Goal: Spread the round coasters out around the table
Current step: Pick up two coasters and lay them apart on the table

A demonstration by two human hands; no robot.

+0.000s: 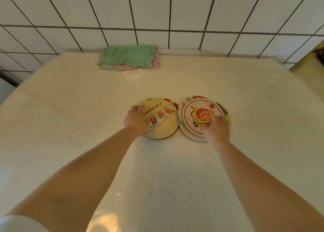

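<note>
Two small piles of round cartoon-printed coasters lie side by side at the middle of the table (pixel 70 126). The left pile's top coaster (pixel 163 121) is yellow with a strip of three little orange figures; a red-edged one peeks out behind it. My left hand (pixel 137 120) rests on its left edge, fingers curled over the rim. The right pile (pixel 198 114) holds several overlapping coasters, the top one cream with an orange character. My right hand (pixel 216 128) presses on its lower right part with the fingers down flat.
A folded green and pink cloth (pixel 129 57) lies at the table's far edge against the white tiled wall (pixel 157 12). The cream patterned tablecloth runs wide on all sides of the piles. A wooden edge (pixel 308 60) shows at far right.
</note>
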